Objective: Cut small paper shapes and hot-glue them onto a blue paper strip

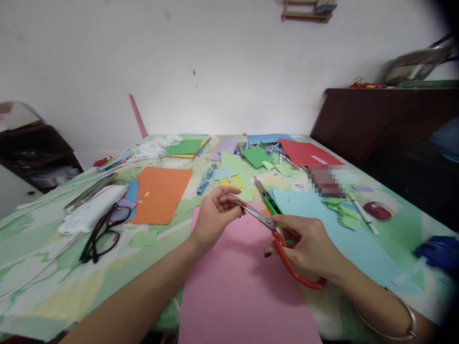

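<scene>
Over pink paper sheet (244, 291), right hand (311, 240) grips red-handled steel scissors (268, 220), left hand (217, 210) seemingly pinches small orange paper scrap (244, 203): likely trimming, calling for steady hold next.

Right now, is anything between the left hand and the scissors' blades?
Only a small orange piece, apparently paper, shows at the tip of the red-handled scissors, beside the left hand; nothing else visible stands between.

Red-handled scissors (268, 221), raised aslant, blades (255, 211) pointing left, small orange piece (244, 203) at tips
</scene>
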The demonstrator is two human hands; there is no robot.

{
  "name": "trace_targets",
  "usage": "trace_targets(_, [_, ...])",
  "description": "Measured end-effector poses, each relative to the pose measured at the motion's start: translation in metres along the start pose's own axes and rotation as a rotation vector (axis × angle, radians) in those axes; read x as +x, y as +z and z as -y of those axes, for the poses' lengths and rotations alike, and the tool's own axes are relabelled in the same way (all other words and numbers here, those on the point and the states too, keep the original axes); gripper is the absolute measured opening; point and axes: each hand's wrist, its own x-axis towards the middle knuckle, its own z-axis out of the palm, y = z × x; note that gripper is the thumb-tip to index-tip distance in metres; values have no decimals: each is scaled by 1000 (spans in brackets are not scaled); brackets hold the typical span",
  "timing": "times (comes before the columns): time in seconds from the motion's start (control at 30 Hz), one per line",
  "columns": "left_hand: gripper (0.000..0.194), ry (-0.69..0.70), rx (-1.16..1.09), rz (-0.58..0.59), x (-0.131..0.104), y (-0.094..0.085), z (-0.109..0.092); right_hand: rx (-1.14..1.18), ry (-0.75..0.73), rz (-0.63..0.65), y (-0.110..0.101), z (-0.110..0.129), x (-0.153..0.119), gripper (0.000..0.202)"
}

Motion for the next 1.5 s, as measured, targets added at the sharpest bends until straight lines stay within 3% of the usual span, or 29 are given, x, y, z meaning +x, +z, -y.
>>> trace_targets(0.6, [41,-7,-98,-24,1,-3,6,-18,1,6,-2,-1,2,34])
trace_targets(1.5, [41,-62,-167,-6,4,-3,8,-32,9,-26,-3,0,1,37])
